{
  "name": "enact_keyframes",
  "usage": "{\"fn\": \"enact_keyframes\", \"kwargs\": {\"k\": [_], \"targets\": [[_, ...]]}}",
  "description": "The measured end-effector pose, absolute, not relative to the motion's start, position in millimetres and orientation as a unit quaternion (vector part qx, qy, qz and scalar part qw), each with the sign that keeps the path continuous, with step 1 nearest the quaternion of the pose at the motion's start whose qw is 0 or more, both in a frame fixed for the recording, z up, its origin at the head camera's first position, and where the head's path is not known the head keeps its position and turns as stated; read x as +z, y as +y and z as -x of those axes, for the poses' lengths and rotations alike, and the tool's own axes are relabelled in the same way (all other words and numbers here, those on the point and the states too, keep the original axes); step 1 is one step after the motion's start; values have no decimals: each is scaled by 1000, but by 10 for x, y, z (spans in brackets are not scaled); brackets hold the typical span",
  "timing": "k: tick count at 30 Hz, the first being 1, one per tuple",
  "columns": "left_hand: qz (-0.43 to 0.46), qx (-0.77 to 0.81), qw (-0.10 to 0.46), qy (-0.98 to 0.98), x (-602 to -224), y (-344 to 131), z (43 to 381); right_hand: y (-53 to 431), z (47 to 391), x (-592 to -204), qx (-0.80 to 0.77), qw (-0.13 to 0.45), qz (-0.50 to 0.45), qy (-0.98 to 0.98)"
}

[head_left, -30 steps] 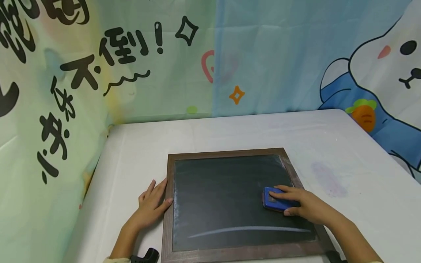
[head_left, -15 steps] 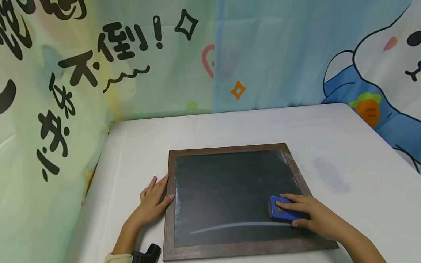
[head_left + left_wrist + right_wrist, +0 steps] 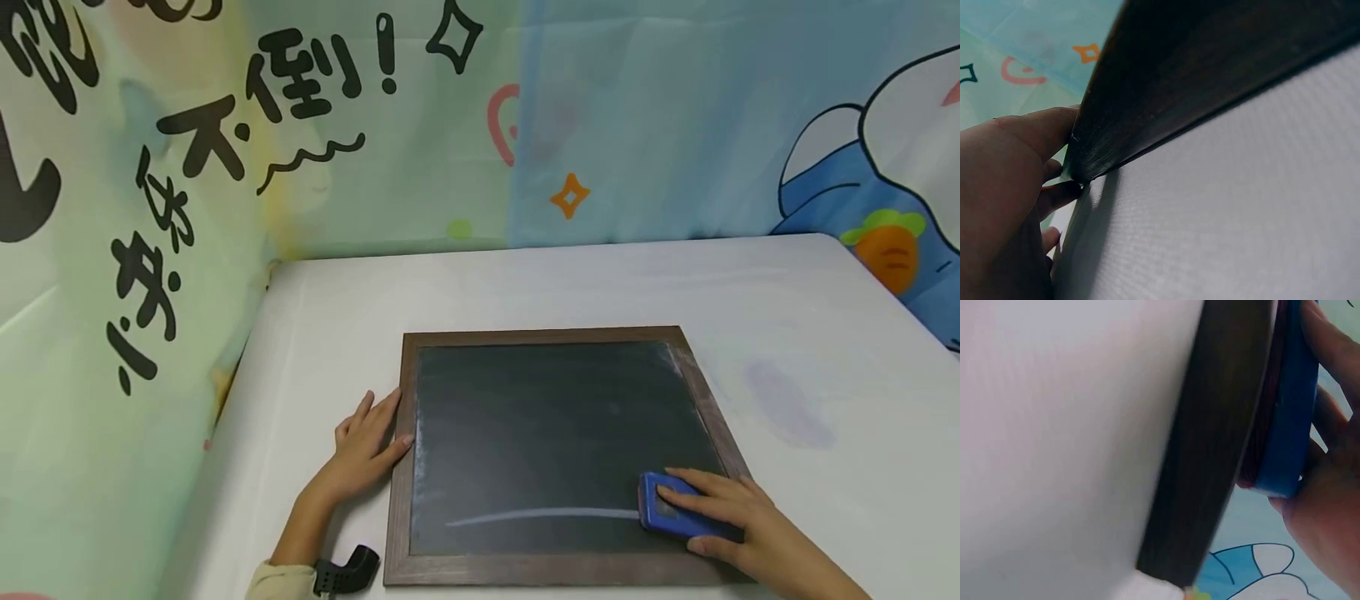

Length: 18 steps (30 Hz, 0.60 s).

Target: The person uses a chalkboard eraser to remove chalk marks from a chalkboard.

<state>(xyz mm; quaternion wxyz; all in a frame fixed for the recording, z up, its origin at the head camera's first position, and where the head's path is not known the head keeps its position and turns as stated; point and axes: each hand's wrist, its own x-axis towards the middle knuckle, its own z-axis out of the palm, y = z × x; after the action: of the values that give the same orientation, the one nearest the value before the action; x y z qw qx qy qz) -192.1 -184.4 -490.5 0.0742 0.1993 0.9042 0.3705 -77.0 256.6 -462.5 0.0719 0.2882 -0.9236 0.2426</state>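
A framed chalkboard [image 3: 540, 442] lies flat on the white table in the head view. One pale chalk line [image 3: 540, 514] runs across its lower part. My right hand [image 3: 738, 521] grips a blue chalkboard eraser [image 3: 675, 510] by its sides, over the right end of that line. In the right wrist view the eraser [image 3: 1291, 419] shows its dark felt side toward the board's frame [image 3: 1210, 437]. At the board's left edge, my left hand [image 3: 367, 446] rests with fingers extended, thumb on the wooden frame. The left wrist view shows that hand [image 3: 1010, 187] touching the frame's corner [image 3: 1085, 162].
The white table [image 3: 525, 292] surrounds the board and carries a faint purple smudge [image 3: 791, 404] at right. Printed cloth hangings [image 3: 420, 167] with black lettering and a cartoon bear stand behind and left. A black wrist strap [image 3: 348, 571] sits on the left forearm.
My right hand has moved the eraser downward along the board's right side onto the chalk line, whose right end no longer shows. The left hand keeps its place on the frame; the head view shifted.
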Motion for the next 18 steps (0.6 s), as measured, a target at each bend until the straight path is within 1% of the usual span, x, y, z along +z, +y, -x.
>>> {"fn": "enact_keyframes", "kwargs": {"k": [3,9,18], "targets": [[-197,364,73,907,-4902,-1840,1930,2462,769,-4664,282,75,-273,-917],[-191,373,72,905,-4871,-1870,1905,2130,789,-4678,308,57,-238,-920],[-201,371,73,904,-4884,-1836,1920,1555,864,-4558,309,1,-218,-926]]}}
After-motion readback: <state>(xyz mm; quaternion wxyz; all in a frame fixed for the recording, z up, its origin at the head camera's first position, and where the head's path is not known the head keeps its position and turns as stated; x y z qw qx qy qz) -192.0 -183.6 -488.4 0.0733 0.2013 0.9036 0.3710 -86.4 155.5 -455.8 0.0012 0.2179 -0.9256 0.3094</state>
